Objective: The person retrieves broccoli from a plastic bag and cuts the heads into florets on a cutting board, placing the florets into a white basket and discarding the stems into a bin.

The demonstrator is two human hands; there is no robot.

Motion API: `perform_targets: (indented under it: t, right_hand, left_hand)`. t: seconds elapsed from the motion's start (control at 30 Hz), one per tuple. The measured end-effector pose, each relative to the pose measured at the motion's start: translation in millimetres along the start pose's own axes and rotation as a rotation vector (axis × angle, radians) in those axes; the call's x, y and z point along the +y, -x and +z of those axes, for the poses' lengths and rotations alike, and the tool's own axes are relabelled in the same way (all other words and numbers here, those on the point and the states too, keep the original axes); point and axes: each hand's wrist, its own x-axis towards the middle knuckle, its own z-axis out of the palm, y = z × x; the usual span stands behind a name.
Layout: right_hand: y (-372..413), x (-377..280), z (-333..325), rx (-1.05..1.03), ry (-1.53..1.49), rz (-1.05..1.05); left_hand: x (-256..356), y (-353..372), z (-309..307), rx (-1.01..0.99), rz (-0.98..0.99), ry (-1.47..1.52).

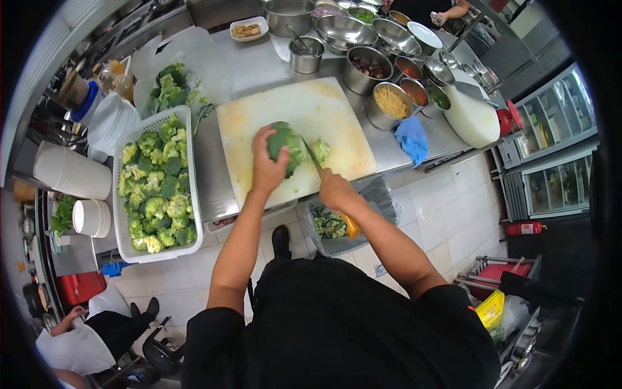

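My left hand is wrapped round the left side of a large broccoli head on the white cutting board. In my right hand is a knife with an orange-yellow handle; its blade lies along the right side of the broccoli head. Just beyond the blade, a small cut floret rests on the board. A white basket full of cut florets stands left of the board. Below the board's near edge, a lined bin holds green scraps.
Uncut broccoli lies on plastic at the back left. Metal pots, bowls and a blue cloth line the back and right. White container stacks stand at the left. One person is at lower left, another at the top.
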Motion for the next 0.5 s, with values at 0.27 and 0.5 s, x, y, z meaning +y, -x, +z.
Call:
perform_targets:
  t: [0.27,0.5]
  right_hand:
    - [32,18,-44,0.150,-0.177,0.036]
    - [-28,-7,-38,0.127,-0.281,0.016]
  left_hand:
    - [-39,-20,-63,-0.113,-0.129,0.174]
    - [-28,-23,-55,-0.075,-0.195,0.182]
